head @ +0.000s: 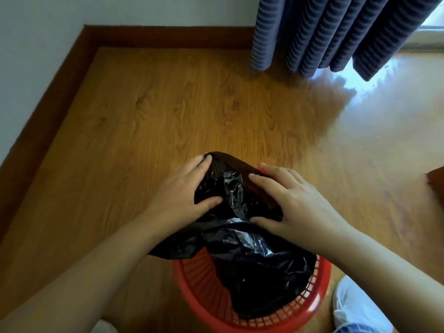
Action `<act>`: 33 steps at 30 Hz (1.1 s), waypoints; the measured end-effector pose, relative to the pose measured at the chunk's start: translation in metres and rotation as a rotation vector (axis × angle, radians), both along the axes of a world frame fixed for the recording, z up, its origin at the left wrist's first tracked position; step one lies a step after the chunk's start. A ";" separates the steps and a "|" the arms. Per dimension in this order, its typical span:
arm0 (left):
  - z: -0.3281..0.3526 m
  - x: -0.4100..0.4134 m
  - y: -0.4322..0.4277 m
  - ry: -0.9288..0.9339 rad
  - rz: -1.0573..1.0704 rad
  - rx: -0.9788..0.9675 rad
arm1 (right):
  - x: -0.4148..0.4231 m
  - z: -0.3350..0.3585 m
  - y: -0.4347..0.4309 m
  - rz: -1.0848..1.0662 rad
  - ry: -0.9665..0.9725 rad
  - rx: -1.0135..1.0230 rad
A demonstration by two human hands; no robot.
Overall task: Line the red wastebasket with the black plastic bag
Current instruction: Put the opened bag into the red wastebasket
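One red wastebasket (192, 284) stands nearest, with one black plastic bag (252, 260) bunched over its far rim and hanging partly inside. Two hands work it: the left hand (185, 191) and right hand (293, 200) each clutch the bag's top. One white shoe (355, 306) sits near right and one blue curtain (324, 32) hangs far right.

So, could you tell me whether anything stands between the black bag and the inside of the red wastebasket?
Nothing visible does. The left hand and right hand grip the black plastic bag, whose lower part hangs inside the red wastebasket; only its lattice wall shows beside it.
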State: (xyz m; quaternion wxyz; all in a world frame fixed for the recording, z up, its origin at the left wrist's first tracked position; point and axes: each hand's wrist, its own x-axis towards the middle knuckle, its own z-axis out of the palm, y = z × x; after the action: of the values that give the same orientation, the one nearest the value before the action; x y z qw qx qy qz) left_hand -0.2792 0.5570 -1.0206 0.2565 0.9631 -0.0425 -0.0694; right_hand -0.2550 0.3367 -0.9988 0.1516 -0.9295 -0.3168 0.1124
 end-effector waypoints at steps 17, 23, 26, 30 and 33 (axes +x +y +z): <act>-0.002 0.015 -0.016 -0.308 0.076 0.089 | 0.013 -0.024 -0.028 -0.305 -0.117 0.333; 0.002 0.008 -0.032 -0.295 0.018 -0.076 | 0.018 -0.029 -0.031 -0.448 -0.054 0.442; -0.002 0.007 -0.030 -0.291 0.047 -0.140 | 0.023 -0.036 -0.036 -0.592 0.045 0.554; -0.004 0.008 -0.028 -0.262 0.099 -0.193 | 0.027 -0.047 -0.045 -0.708 0.152 0.610; -0.004 0.005 -0.027 -0.240 0.126 -0.226 | 0.030 -0.054 -0.054 -0.777 0.205 0.609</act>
State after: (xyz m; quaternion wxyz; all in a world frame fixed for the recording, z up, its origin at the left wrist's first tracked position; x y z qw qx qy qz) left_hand -0.2737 0.5304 -1.0251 0.3600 0.9303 -0.0199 0.0674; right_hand -0.2250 0.2830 -1.0531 0.4770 -0.8765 0.0508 0.0409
